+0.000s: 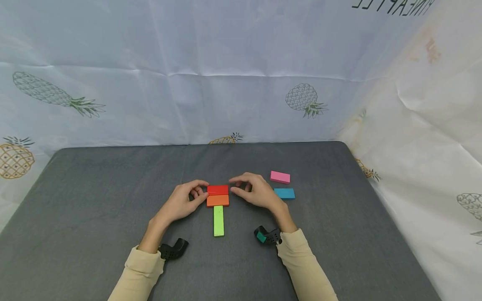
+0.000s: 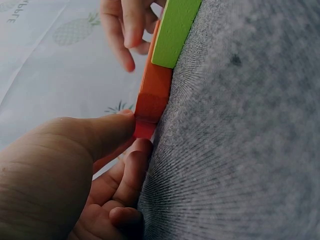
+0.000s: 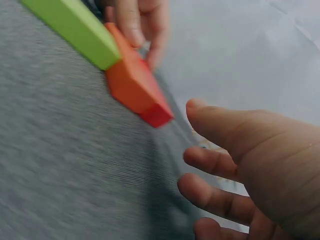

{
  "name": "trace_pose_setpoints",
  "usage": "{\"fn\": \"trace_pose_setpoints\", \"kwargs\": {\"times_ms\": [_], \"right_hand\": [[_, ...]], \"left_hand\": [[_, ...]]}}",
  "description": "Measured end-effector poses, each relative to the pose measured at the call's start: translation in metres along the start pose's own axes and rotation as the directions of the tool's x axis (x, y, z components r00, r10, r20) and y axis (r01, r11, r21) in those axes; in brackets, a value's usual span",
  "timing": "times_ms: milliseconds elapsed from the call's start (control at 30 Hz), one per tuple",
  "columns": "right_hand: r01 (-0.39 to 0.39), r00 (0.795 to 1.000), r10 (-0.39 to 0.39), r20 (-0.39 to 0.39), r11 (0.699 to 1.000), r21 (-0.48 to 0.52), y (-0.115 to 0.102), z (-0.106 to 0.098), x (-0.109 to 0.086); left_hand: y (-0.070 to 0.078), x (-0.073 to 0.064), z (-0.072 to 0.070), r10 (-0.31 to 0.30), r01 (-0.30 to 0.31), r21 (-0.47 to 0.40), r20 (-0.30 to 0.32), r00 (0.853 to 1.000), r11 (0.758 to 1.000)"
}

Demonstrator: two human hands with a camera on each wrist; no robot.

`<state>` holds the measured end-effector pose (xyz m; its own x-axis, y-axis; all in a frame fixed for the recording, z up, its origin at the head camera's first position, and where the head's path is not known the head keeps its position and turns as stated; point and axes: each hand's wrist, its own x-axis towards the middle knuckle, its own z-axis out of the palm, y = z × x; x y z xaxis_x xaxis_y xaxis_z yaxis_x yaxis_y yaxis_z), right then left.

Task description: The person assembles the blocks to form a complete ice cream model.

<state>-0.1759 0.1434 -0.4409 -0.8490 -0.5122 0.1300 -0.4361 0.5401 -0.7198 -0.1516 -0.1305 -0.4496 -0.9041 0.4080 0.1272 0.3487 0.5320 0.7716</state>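
Note:
A red wooden block (image 1: 217,190) lies flat against the far long side of an orange block (image 1: 217,201). A lime-green block (image 1: 219,220) extends from the orange block's near side toward me, forming a T-like shape. My left hand (image 1: 184,200) holds the red block's left end between thumb and index finger, with the thumb (image 2: 112,129) close to the seam with the orange block. Just off the right end hovers my right hand (image 1: 256,191). Its thumb and fingers are spread apart around nothing, also visible in the right wrist view.
Right of the right hand, a pink block (image 1: 280,177) and a blue block (image 1: 285,193) lie on the grey cloth-covered table (image 1: 113,179). White pineapple-print fabric (image 1: 241,50) hangs behind the table's far edge. Both wrists carry black camera mounts (image 1: 174,249).

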Motion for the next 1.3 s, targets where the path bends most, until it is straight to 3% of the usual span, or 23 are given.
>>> {"fn": "trace_pose_setpoints", "kwargs": {"times_ms": [267, 567, 800, 1000, 1300], "right_hand": [[-0.01, 1.0, 0.01, -0.001, 0.997, 0.072, 0.0, -0.031, -0.009], [-0.029, 0.985, 0.012, 0.175, 0.995, 0.097, -0.006, -0.065, -0.027], [-0.039, 0.977, 0.004, 0.213, 0.987, 0.158, -0.009, -0.082, -0.038], [-0.107, 0.982, 0.08, 0.173, 0.982, 0.156, -0.005, -0.099, -0.052], [-0.104, 0.99, 0.083, 0.111, 0.973, 0.204, 0.006, -0.118, -0.069]], "left_hand": [[-0.001, -0.001, 0.0, 0.021, -0.021, 0.003, -0.003, 1.0, 1.0], [-0.002, -0.002, 0.0, 0.015, -0.015, 0.001, -0.001, 1.0, 1.0], [-0.001, -0.002, 0.0, 0.01, -0.01, -0.001, -0.004, 1.0, 1.0], [-0.002, -0.003, 0.0, 0.018, -0.018, -0.006, -0.005, 1.0, 1.0], [-0.003, -0.001, 0.0, 0.022, -0.022, 0.0, -0.01, 1.0, 1.0]]}}
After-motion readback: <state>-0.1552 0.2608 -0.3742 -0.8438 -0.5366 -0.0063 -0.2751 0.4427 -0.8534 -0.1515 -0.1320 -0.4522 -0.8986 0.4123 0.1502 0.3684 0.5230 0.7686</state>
